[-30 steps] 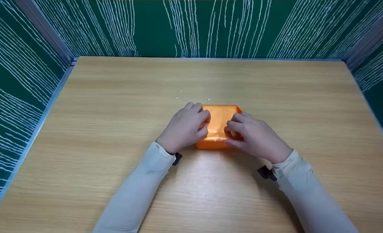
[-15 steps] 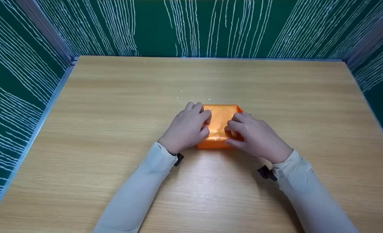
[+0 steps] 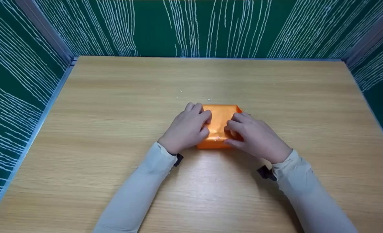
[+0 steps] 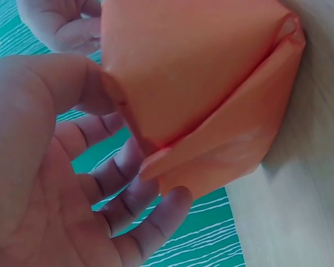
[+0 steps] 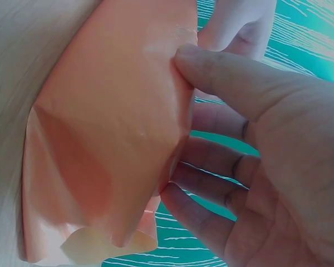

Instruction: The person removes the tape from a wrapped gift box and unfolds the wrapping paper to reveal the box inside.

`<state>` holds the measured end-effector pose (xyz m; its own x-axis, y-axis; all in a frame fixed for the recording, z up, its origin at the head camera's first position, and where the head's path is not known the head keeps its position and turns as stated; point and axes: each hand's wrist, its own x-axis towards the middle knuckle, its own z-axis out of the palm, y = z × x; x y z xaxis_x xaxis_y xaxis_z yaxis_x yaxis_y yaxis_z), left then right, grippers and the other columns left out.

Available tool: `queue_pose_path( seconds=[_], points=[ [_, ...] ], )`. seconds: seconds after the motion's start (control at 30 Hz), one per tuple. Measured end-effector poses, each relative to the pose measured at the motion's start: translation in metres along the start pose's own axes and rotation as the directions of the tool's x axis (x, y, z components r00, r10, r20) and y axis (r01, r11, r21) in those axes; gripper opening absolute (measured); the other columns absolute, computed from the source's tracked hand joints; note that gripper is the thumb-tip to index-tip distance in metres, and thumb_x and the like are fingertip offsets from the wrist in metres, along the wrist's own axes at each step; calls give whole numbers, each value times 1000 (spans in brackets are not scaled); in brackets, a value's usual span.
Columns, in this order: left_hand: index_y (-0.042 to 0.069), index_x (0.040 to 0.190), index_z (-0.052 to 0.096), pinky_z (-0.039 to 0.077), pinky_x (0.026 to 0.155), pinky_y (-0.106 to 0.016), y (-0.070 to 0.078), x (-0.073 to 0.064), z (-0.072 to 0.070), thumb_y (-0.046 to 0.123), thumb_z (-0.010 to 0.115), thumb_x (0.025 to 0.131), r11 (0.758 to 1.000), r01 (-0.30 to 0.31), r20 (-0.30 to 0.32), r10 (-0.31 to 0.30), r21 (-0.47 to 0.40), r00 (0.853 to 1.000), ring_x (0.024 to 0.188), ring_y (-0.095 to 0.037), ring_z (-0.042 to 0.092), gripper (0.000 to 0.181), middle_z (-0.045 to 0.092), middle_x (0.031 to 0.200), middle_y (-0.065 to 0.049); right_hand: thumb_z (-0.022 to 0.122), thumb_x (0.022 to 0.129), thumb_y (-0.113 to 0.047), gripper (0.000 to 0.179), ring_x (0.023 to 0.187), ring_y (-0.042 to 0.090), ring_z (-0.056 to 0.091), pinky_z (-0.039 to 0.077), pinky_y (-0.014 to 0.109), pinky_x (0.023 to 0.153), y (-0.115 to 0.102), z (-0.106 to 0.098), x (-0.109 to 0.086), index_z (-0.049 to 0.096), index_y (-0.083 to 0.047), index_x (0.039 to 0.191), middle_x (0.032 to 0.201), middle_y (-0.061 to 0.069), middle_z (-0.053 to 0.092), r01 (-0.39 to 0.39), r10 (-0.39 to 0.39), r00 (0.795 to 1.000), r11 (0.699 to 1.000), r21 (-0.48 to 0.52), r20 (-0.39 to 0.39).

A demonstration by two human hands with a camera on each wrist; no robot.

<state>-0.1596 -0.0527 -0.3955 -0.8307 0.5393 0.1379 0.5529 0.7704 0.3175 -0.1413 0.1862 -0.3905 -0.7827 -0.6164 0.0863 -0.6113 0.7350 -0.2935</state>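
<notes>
A small box-shaped package in shiny orange wrapping paper (image 3: pixel 219 121) lies on the table between both hands. My left hand (image 3: pixel 185 128) holds its left end, thumb at the near edge and fingers curled on the top and end. In the left wrist view a folded paper flap (image 4: pixel 228 133) slants across that end. Over the right end, my right hand (image 3: pixel 258 136) has its thumb on the near edge and bent fingers on the top. The right wrist view shows creased, loose paper (image 5: pixel 72 172) there, with a pale yellowish patch (image 5: pixel 89 245) at its edge.
The wood-grain table (image 3: pixel 113 94) extends around the package. Several tiny white scraps (image 3: pixel 181 91) lie beyond it. Green panels with white streaks (image 3: pixel 152 29) stand along the back and both sides.
The left hand has shifted very slightly to the right. Otherwise the package and the right hand look the same.
</notes>
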Motion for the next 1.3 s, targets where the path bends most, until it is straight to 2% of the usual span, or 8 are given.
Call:
queue_pose_path(
  seconds=[0.13,0.33,0.53,0.63,0.77,0.87,1.03,1.3],
  points=[
    [14,95,62,43,73,-33,0,0,3,13,53,90,1000,7,1,-7,-6,1000,96,-25,44,10,50,99,-4,85,87,-36,35,92,21,49,46,33,70,0,1,0,72,-14,110,98,3,56,-9,9,1000,1000,3,8],
    [14,101,60,40,76,-32,-7,0,-3,19,56,86,999,44,41,-44,-12,998,94,-23,42,16,50,99,-2,83,88,-38,36,95,22,50,48,34,75,-2,0,0,71,-15,112,101,2,55,-21,21,1000,1000,3,19],
    [14,89,61,36,71,-32,-14,-3,-12,11,57,82,998,62,50,-61,-14,997,85,-24,41,9,50,91,-1,82,89,-39,35,94,22,49,48,34,75,-2,-1,1,70,-15,112,101,2,55,-16,16,1000,1000,8,18],
    [13,95,62,39,72,-32,-13,-3,-13,14,57,84,998,63,59,-62,-20,996,86,-24,43,12,53,92,-1,83,88,-37,35,94,22,49,48,34,75,-1,-1,0,70,-15,112,101,2,55,-12,12,1000,1000,8,14],
    [14,108,63,41,76,-33,-11,-3,-12,33,60,92,995,89,82,-86,-36,993,92,-22,45,25,55,100,-1,84,87,-37,36,94,22,50,49,34,75,-1,-1,0,71,-14,112,100,3,56,-5,5,1000,1000,2,9],
    [16,113,64,41,77,-32,-10,-3,-10,40,63,94,995,83,91,-78,-49,993,96,-20,44,31,55,103,-1,84,87,-37,36,93,22,49,48,33,73,0,0,0,71,-14,111,99,3,56,3,-3,1000,1000,-10,6],
    [17,108,62,38,73,-32,-8,-2,-4,30,59,92,996,37,78,-30,-86,997,93,-21,42,21,52,97,0,85,87,-35,35,91,22,49,47,32,69,0,0,0,71,-12,109,98,4,56,11,-11,1000,1000,-15,-1],
    [16,96,55,36,69,-30,-5,0,1,24,56,87,992,41,85,-31,-121,996,88,-20,42,12,49,90,0,85,87,-35,34,91,21,49,47,32,70,0,0,0,70,-13,108,98,3,55,11,-11,1000,1000,-17,-5]
  ],
)
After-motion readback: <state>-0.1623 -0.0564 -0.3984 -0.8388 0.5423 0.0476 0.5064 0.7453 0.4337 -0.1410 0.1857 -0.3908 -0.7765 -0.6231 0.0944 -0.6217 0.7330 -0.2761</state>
